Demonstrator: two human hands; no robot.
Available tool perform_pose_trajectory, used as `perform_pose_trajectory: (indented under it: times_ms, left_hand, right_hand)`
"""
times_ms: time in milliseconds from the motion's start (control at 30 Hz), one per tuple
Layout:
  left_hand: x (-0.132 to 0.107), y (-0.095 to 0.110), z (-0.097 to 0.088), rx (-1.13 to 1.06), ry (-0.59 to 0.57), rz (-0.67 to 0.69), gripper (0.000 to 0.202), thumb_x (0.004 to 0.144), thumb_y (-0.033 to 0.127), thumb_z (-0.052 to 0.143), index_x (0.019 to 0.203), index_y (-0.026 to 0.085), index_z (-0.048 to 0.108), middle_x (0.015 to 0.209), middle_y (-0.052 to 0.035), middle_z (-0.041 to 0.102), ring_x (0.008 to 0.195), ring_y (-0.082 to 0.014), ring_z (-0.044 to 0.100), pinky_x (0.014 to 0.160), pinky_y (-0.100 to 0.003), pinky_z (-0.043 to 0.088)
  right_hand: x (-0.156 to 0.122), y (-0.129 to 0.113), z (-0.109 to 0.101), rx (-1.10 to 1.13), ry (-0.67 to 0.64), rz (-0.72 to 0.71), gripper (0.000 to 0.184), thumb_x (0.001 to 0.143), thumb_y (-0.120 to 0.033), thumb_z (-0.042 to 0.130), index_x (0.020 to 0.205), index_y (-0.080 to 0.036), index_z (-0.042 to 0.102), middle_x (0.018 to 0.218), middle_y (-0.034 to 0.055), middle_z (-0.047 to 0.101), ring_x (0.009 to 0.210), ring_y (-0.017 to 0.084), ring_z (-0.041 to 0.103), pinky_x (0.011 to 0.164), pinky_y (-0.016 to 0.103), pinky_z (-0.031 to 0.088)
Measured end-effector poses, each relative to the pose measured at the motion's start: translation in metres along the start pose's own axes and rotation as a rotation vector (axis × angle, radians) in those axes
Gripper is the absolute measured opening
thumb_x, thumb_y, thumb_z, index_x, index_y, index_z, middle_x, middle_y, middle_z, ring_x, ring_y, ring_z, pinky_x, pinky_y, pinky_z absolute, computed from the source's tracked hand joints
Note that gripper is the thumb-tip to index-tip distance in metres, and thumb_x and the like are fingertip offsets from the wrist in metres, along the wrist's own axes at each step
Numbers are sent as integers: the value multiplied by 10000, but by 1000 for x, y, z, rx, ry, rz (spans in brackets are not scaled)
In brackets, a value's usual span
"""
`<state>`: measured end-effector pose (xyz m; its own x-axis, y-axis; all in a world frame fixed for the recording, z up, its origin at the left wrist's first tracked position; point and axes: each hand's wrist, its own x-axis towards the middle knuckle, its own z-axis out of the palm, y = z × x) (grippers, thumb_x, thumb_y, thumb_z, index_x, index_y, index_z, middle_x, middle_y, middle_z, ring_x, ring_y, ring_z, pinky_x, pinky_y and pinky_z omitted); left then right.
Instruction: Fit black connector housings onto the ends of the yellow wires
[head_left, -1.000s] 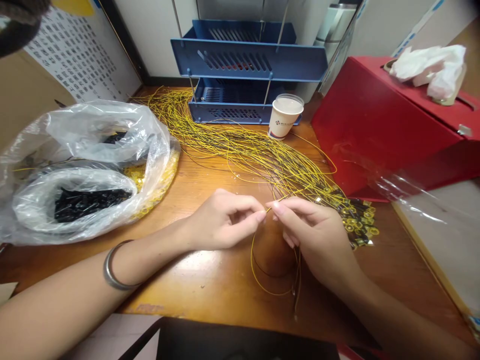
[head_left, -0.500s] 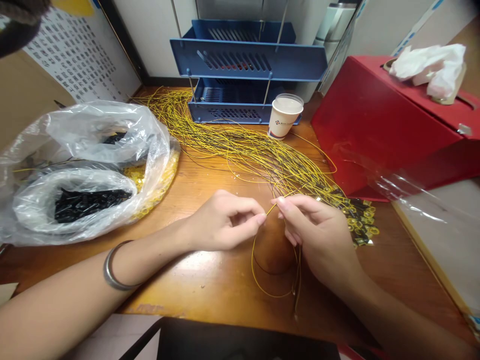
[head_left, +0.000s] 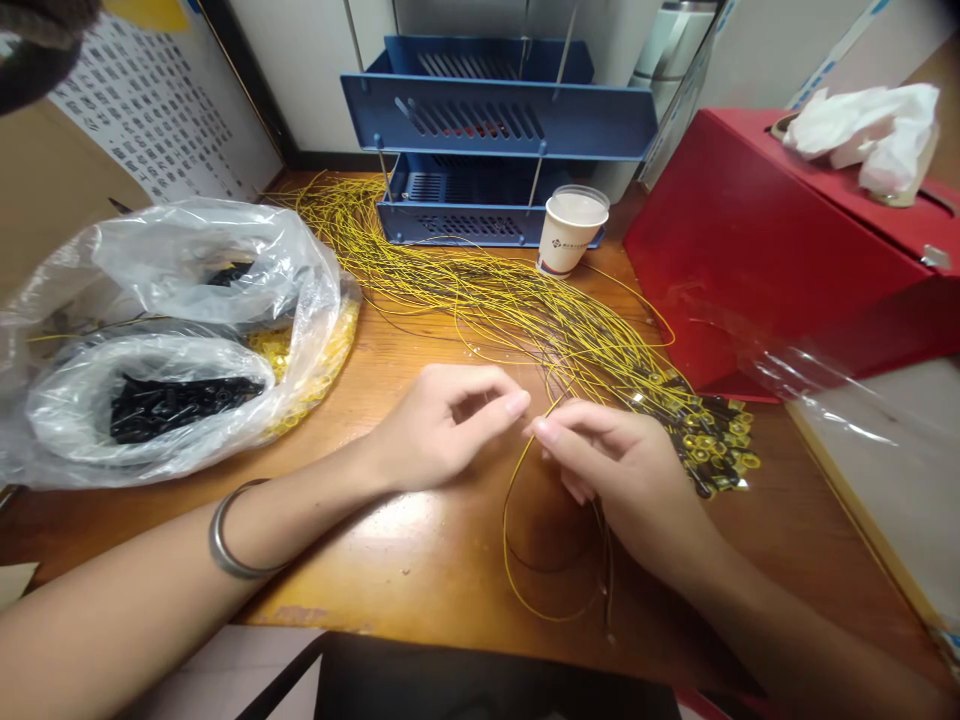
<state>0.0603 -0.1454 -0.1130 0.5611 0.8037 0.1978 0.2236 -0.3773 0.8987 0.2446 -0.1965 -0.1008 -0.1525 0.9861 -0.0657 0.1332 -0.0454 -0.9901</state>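
Observation:
My left hand (head_left: 442,425) hovers over the wooden table (head_left: 420,560) with thumb and forefinger pinched together; what they hold, if anything, is too small to name. My right hand (head_left: 615,470) sits close beside it, fingertips pinched on a thin yellow wire (head_left: 525,590) that loops down toward the table's front edge. Behind both hands a big bundle of yellow wires (head_left: 510,300) fans across the table, ending in small gold and black terminals (head_left: 712,445) just right of my right hand.
Clear plastic bags (head_left: 172,340) at the left hold black parts and yellow rings. A blue tray rack (head_left: 495,130) and a paper cup (head_left: 570,230) stand at the back. A red box (head_left: 780,250) with white tissue on top fills the right.
My hands have drawn slightly apart. The left hand rose a little and no longer touches the wire end. The right hand dropped lower and the wire loop widened toward the front edge.

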Motion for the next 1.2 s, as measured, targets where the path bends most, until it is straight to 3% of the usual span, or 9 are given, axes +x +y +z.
perform_pose_trajectory:
  times_ms: [100,233,400,700,933,1200]
  left_hand:
    - [2,0,1,-106,-2,-25,205,934,274,595,887,115,715,757,-2,672,668,-64,577,643,-168,442]
    - [2,0,2,-337,-114,-130,181,920,243,623,1000,109,714,667,38,618,541,-30,495,550,-155,402]
    - [2,0,0,-528,-184,-214,208,901,274,653,1010,105,705,603,41,593,482,-36,458,445,-154,333]
    - [4,-5,0,-539,-139,-214,216,898,317,640,851,107,651,645,19,580,497,-51,477,490,-186,365]
    - [3,-8,2,-536,-130,-207,238,880,339,644,856,102,652,793,-42,643,521,-67,500,512,-220,376]
    - [4,-3,1,-530,-136,-226,227,882,321,636,843,98,651,702,-12,606,508,-66,480,511,-219,363]
  right_hand:
    - [-2,0,0,-31,-91,48,236,871,-316,667,685,-171,656,552,-49,471,503,67,386,475,230,286]
    - [-5,0,-1,-44,-142,76,226,869,-324,670,705,-170,674,565,-49,465,513,72,364,484,243,267]
    - [-5,-1,0,-34,-187,85,219,863,-304,674,695,-164,678,540,-57,433,502,70,345,475,247,245]
    - [-2,-1,2,-27,-230,86,208,874,-274,663,699,-163,662,582,-55,502,533,63,388,493,238,273]
    - [-1,-3,2,8,-267,146,218,868,-242,673,669,-161,637,584,-61,496,536,56,400,494,233,278]
    - [-2,-4,0,56,-292,173,190,857,-202,688,674,-166,651,582,-64,513,529,55,417,495,234,286]
